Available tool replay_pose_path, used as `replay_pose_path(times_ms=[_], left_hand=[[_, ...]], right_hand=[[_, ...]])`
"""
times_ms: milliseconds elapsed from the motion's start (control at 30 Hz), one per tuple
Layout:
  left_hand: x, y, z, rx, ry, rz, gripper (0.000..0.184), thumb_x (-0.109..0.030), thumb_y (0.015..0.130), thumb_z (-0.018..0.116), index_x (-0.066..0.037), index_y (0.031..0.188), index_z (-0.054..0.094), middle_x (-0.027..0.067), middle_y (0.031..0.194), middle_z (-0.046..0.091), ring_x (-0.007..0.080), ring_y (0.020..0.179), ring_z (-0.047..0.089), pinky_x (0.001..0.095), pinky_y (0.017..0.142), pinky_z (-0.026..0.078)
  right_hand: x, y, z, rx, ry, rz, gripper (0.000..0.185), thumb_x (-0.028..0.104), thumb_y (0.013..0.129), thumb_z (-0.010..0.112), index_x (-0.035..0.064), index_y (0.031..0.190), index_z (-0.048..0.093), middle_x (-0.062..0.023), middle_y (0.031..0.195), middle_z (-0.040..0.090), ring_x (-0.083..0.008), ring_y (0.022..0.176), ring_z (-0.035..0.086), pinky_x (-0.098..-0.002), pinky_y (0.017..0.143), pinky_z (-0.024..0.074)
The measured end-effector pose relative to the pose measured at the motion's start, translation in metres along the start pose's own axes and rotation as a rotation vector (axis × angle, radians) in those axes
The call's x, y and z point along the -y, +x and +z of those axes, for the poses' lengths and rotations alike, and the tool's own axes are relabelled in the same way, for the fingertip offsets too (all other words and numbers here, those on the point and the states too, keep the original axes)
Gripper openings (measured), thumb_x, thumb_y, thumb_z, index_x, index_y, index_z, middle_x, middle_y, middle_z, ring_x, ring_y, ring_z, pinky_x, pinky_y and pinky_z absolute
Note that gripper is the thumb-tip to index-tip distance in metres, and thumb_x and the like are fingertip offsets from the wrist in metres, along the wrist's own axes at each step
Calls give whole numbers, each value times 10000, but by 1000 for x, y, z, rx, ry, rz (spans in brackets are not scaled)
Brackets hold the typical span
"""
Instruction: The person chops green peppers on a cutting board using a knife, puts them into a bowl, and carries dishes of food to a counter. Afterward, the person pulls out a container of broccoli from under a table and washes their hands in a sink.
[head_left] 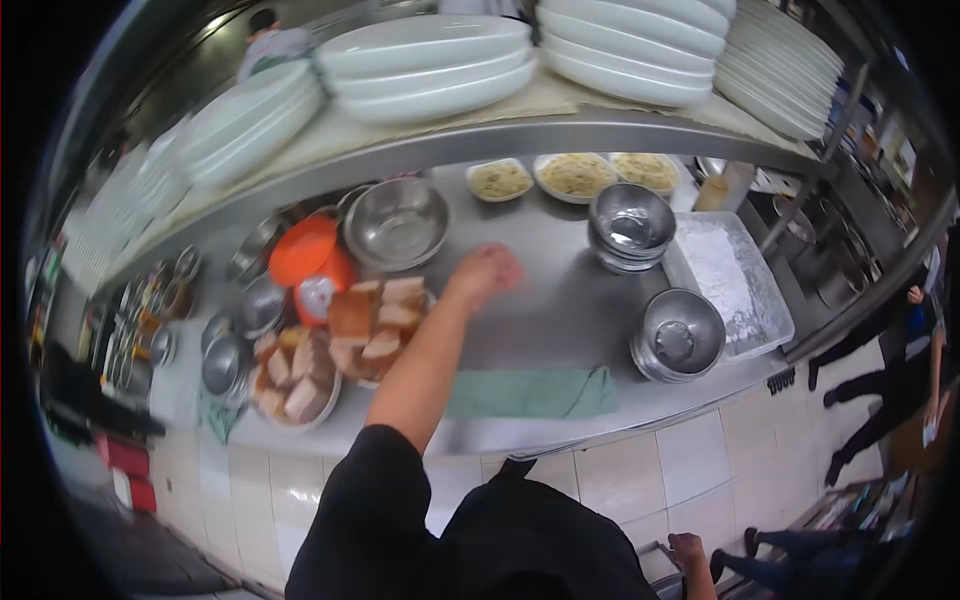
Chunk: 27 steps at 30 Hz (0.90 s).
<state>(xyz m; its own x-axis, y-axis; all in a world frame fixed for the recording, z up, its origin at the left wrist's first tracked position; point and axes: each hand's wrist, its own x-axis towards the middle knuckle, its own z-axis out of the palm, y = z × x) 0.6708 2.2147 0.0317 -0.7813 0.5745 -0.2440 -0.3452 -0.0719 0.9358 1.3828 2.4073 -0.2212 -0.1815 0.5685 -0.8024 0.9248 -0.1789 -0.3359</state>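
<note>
While your left hand (480, 277) is extended over the steel counter (545, 325), beyond the green cloth (530, 393), its fingers are too blurred to read. A pinkish item (509, 268) shows at the fingertips, also beyond the cloth; whether the fingers are closed on it cannot be told. Your right hand (687, 551) is low, on the near side of the cloth and to its right, beside a metal bar (655, 549); a grip cannot be confirmed.

Risks noted, in judgement:

1. Your forearm runs close beside the heaped chunks (381, 322) left of the cloth. A leftward swing could brush the food or dislodge the top pieces.
2. A second chunk bowl (320, 417), farther left of the cloth, sits near the counter's front edge. A knock from your elbow or body could send it over.
3. The nearer bowl stack (683, 335), right of the cloth, could topple if you sweep wide.
4. An uncovered dish (500, 199), well beyond the cloth, could be soiled by drips from your hand.
5. The cloth lies near the front edge; catching it on your clothing could drag it down.
</note>
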Motion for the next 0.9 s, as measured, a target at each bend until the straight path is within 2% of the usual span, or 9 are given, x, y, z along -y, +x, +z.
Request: replay_pose_path(times_ms=[67, 133, 167, 267, 300, 333, 367, 600, 900], left_hand=[[13, 97, -19, -110, 1, -22, 318, -185, 983, 536, -12, 1248, 517, 120, 1045, 636, 224, 926, 664, 343, 771, 564], [23, 164, -38, -217, -65, 3, 335, -275, 991, 519, -4, 1188, 531, 112, 990, 608, 239, 828, 620, 365, 755, 551], [29, 193, -44, -293, -102, -62, 347, -262, 996, 509, 15, 1205, 518, 132, 1030, 589, 257, 860, 611, 356, 789, 544], [53, 266, -88, -264, -248, -39, 451, -257, 1025, 447, 89, 1307, 383, 269, 1220, 533, 383, 1072, 604, 480, 904, 554], [43, 259, -83, -189, -171, -14, 494, -268, 1029, 430, 90, 1352, 323, 297, 1253, 511, 401, 1096, 594, 484, 941, 543], [35, 268, -86, -142, -163, -31, 480, -252, 1023, 430, 79, 1356, 331, 294, 1268, 499, 407, 1113, 583, 488, 951, 536], [35, 284, -97, -101, -195, -56, 468, -236, 1017, 430, 68, 1361, 340, 290, 1283, 486, 413, 1130, 572, 491, 960, 529], [21, 313, -100, -97, -134, -131, 393, -213, 1015, 363, 11, 1317, 475, 222, 1251, 540, 411, 1172, 560, 495, 934, 539], [39, 352, -136, -46, -217, -162, 326, -217, 974, 534, -72, 1263, 493, 178, 1111, 559, 333, 940, 591, 470, 791, 531]], right_hand=[[-15, -10, 6, -73, -190, -121, 263, 269, 845, 616, 14, 854, 682, -113, 809, 667, -226, 655, 680, -363, 526, 535], [-44, -12, 3, -153, -1124, -725, 211, 299, 756, 672, 125, 868, 710, -94, 784, 686, -276, 738, 686, -424, 654, 559], [-86, 3, 16, -177, -1149, -544, 208, 314, 716, 668, 142, 833, 679, -92, 767, 673, -316, 755, 663, -463, 672, 534], [-116, -28, 33, -439, -634, -372, 201, 291, 840, 575, 110, 762, 617, -125, 696, 628, -343, 671, 618, -475, 597, 477], [-33, -78, 15, -218, -338, -84, 299, 332, 868, 574, 64, 750, 632, -138, 689, 646, -317, 647, 622, -446, 604, 480], [-26, -89, 25, -406, -166, -15, 371, 361, 882, 581, 15, 778, 660, -154, 700, 664, -279, 646, 638, -407, 619, 489], [18, -112, 17, -340, -82, 158, 413, 405, 860, 626, -2, 871, 701, -226, 818, 678, -386, 846, 664, -444, 787, 512], [48, -113, 55, -380, 79, 184, 402, 371, 861, 655, -13, 976, 688, -187, 907, 708, -290, 868, 690, -375, 800, 531], [33, -108, 47, -435, -14, 7, 371, 340, 834, 642, -19, 913, 696, -235, 922, 675, -389, 900, 647, -446, 820, 499]])
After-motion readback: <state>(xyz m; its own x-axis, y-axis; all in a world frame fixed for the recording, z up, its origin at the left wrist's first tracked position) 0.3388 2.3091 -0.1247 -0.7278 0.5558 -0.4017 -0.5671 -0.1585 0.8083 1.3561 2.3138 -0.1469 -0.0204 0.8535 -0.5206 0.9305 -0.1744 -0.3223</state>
